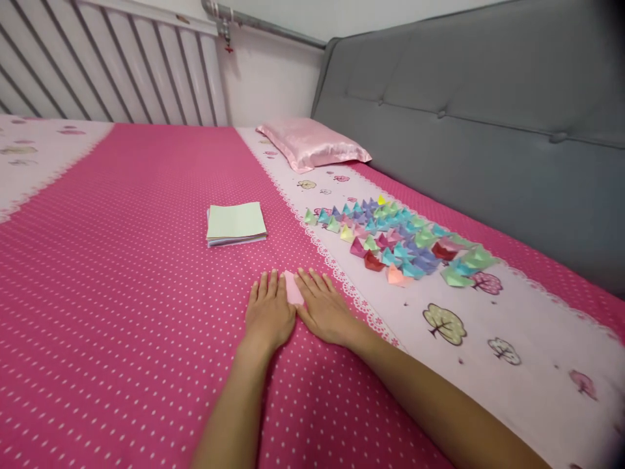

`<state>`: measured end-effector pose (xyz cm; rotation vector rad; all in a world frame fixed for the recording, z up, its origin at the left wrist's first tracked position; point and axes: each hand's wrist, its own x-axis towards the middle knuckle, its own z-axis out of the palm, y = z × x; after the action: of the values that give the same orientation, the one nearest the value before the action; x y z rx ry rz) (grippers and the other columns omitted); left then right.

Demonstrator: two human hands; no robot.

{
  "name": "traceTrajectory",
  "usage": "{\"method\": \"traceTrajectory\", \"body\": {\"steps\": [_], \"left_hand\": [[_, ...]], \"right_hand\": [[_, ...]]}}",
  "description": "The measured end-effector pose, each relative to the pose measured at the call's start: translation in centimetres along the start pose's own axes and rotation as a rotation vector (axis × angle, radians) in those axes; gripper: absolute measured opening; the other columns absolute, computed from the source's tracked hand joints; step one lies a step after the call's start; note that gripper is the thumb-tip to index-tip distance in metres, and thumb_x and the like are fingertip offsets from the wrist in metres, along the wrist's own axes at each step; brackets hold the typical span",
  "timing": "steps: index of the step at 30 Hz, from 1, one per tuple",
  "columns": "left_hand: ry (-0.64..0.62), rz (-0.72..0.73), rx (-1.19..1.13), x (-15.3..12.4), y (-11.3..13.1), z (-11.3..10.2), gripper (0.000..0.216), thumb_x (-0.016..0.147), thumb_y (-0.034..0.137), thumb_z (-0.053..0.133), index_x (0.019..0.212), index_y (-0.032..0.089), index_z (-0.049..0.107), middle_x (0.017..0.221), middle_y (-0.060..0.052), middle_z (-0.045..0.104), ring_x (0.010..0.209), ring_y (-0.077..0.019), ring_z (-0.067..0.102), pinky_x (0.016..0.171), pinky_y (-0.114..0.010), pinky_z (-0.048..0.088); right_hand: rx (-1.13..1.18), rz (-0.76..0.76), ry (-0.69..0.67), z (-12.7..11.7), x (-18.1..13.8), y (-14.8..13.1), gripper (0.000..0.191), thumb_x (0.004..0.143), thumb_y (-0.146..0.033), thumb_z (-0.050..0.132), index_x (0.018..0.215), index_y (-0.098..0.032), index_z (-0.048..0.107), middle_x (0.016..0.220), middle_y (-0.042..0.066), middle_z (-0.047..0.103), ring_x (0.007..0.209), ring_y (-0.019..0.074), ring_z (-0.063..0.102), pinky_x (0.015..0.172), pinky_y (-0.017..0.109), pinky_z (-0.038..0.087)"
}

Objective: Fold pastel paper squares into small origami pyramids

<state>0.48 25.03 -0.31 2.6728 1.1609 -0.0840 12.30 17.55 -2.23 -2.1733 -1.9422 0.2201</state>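
A small piece of pink paper (293,290) is laid on the dotted bedspread (161,306) and is flanked by two bare hands. Its left side is covered by the left hand (270,316), which is held flat and open, palm down, with the fingers stretched forward. Its right side is covered by the right hand (323,309), also opened flat, its fingers angled inward over the paper. Nothing is seen to be gripped by either hand (how far the paper is extended beneath the palms cannot be told).

Beyond the pink paper and to its left, a stack of paper sheets (237,223) is placed, topped by a pale green one. Beyond it to the right, many small folded paper boats (390,241) are gathered in close rows, in blue, green, purple, pink, red and yellow. Farther beyond the pink paper, a shiny pink pillow (317,143) is set against the grey headboard (463,85), by which the far right is bounded. A white radiator (122,65) is seen far beyond it, to the left.
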Motion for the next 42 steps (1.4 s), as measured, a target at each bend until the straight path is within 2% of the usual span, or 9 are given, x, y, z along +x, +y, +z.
{"method": "traceTrajectory", "body": {"steps": [7,13,20,24,28,31,35,38,42], "left_hand": [[0.005,-0.009,0.078,0.3,0.1,0.0,0.061,0.086,0.026,0.025,0.141,-0.001,0.021,0.150,-0.017,0.014,0.139,-0.0292,0.010,0.111,-0.045,0.013],[-0.034,-0.062,0.059,0.1,0.4,-0.4,0.062,0.087,0.027,0.024,0.142,-0.001,0.017,0.150,-0.018,0.012,0.139,-0.0289,0.009,0.111,-0.045,0.014],[-0.035,-0.098,-0.003,-0.4,-0.2,-0.7,0.067,0.087,0.033,0.030,0.140,-0.005,0.018,0.150,-0.021,0.011,0.139,-0.0309,0.008,0.110,-0.046,0.013],[0.085,-0.092,-0.068,-0.4,-0.5,-1.0,0.057,0.085,0.024,0.035,0.135,-0.003,0.034,0.145,-0.024,0.027,0.136,-0.0311,0.022,0.109,-0.045,0.021],[0.212,-0.081,-0.151,-0.2,-0.6,-1.0,0.043,0.085,0.018,0.033,0.120,0.006,0.054,0.135,-0.020,0.046,0.128,-0.0269,0.039,0.106,-0.041,0.028],[0.288,-0.086,-0.257,0.0,-0.6,-0.6,0.039,0.086,0.016,0.032,0.113,0.008,0.059,0.129,-0.018,0.052,0.124,-0.0251,0.044,0.105,-0.041,0.029],[0.403,-0.110,-0.485,0.5,-0.6,0.2,0.029,0.085,0.026,0.041,0.097,0.011,0.062,0.121,-0.016,0.058,0.116,-0.0261,0.050,0.100,-0.042,0.035],[0.410,-0.132,-0.750,0.9,-0.6,0.9,0.019,0.080,0.028,0.049,0.086,0.015,0.061,0.096,-0.009,0.067,0.090,-0.0217,0.061,0.080,-0.036,0.045],[0.376,-0.170,-1.151,1.2,-0.1,1.1,0.016,0.078,0.032,0.053,0.078,0.016,0.056,0.067,-0.001,0.062,0.058,-0.0131,0.056,0.055,-0.024,0.041]], "right_hand": [[0.022,0.076,0.036,0.0,-2.0,-0.2,0.061,0.094,-0.045,0.016,0.144,-0.009,0.022,0.151,0.010,0.017,0.140,0.0223,0.011,0.113,0.042,0.008],[0.074,0.072,0.080,0.2,-2.1,0.2,0.061,0.093,-0.046,0.022,0.144,-0.013,0.022,0.151,0.008,0.020,0.139,0.0209,0.014,0.113,0.042,0.010],[0.093,0.056,0.115,0.7,-2.3,0.6,0.062,0.092,-0.045,0.027,0.143,-0.010,0.025,0.149,0.009,0.025,0.138,0.0224,0.020,0.113,0.042,0.013],[0.094,0.036,0.144,1.1,-2.2,0.8,0.061,0.091,-0.045,0.030,0.142,-0.011,0.028,0.148,0.010,0.028,0.137,0.0241,0.022,0.112,0.045,0.016],[0.099,0.020,0.168,1.3,-2.2,1.0,0.060,0.091,-0.044,0.032,0.141,-0.011,0.031,0.147,0.011,0.031,0.136,0.0257,0.025,0.111,0.046,0.019],[0.125,0.009,0.200,1.3,-2.3,1.0,0.059,0.090,-0.043,0.035,0.140,-0.012,0.032,0.146,0.011,0.033,0.135,0.0261,0.027,0.111,0.047,0.021],[0.187,-0.005,0.245,1.2,-2.1,1.2,0.059,0.087,-0.041,0.042,0.138,-0.012,0.036,0.142,0.012,0.039,0.132,0.0270,0.033,0.110,0.047,0.024],[0.279,0.015,0.285,1.0,-2.0,1.4,0.062,0.083,-0.039,0.050,0.137,-0.011,0.036,0.137,0.014,0.045,0.127,0.0282,0.039,0.107,0.048,0.029],[0.483,0.053,0.331,0.7,-1.8,1.9,0.074,0.075,-0.034,0.061,0.140,-0.018,0.030,0.136,0.012,0.046,0.123,0.0286,0.044,0.102,0.048,0.036]]}}
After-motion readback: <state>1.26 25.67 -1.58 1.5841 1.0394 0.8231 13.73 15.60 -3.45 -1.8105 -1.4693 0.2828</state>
